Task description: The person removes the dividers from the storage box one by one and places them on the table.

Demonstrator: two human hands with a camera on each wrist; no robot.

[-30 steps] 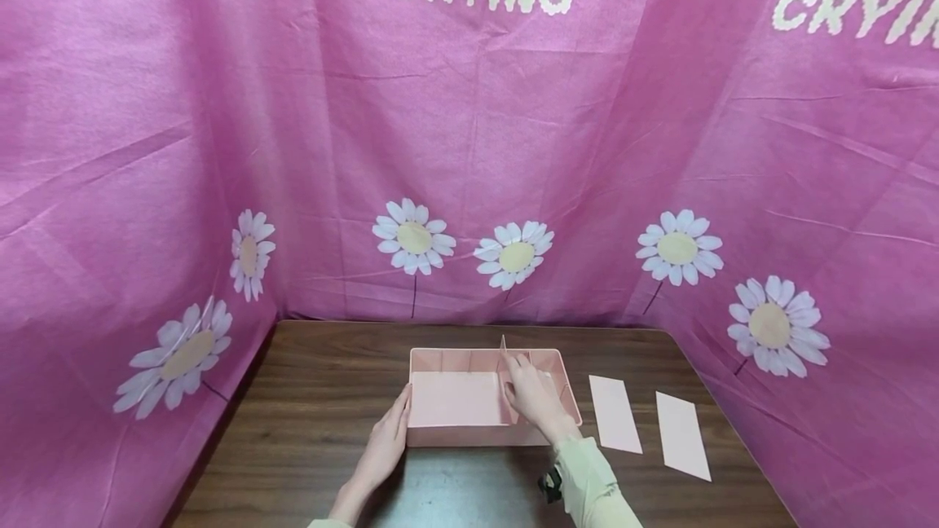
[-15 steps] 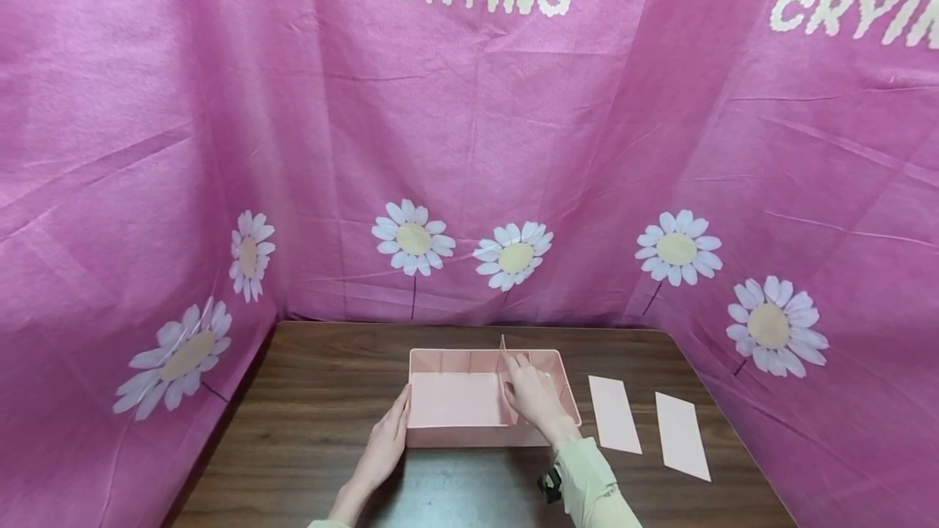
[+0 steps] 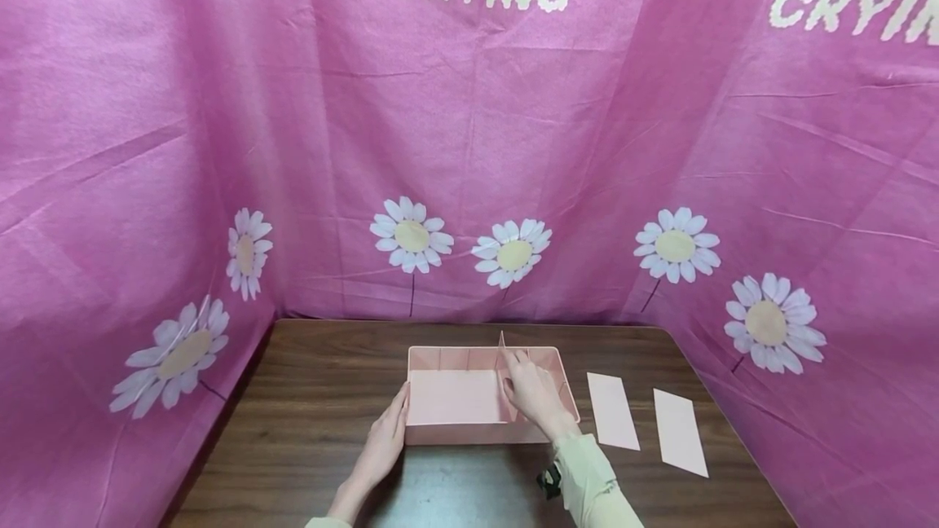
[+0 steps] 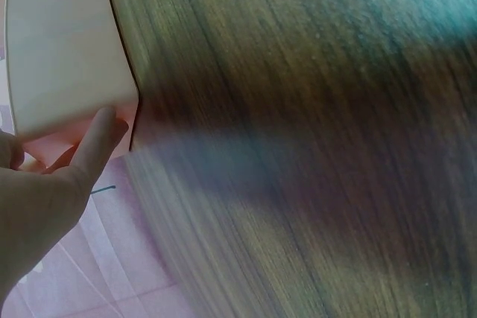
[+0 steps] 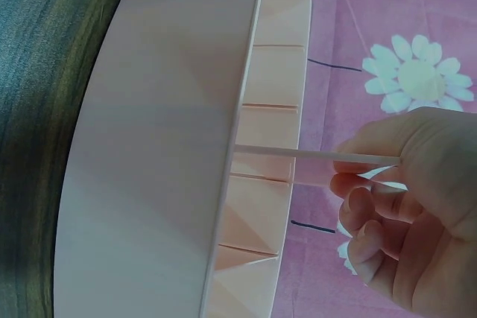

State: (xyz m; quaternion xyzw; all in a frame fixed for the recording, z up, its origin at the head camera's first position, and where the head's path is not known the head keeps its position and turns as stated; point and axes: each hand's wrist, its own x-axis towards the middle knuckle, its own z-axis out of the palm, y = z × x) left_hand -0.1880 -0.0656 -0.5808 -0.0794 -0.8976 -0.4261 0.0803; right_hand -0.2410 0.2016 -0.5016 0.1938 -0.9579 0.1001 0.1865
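A shallow pink storage box point(image 3: 469, 434) lies lengthwise on the wooden table, with slots along its inner walls. My right hand point(image 3: 534, 393) reaches into its right part and pinches a thin pink divider point(image 3: 508, 407) between thumb and fingers. That divider stands upright across the box, its far corner rising above the back rim. Seen from the right wrist, the divider point(image 5: 313, 155) shows edge-on, sticking out past the rim near the slots. My left hand point(image 3: 384, 442) rests against the box's left end wall with extended fingers; in the left wrist view, a straight finger touches that wall point(image 4: 119, 128).
Two flat pale pink panels, a nearer-in one point(image 3: 613, 412) and an outer one point(image 3: 681, 433), lie to the right of the box. A dark device point(image 3: 548, 481) sits at my right wrist. Pink daisy-printed cloth point(image 3: 469, 145) encloses the table point(image 3: 315, 381) at the back and sides.
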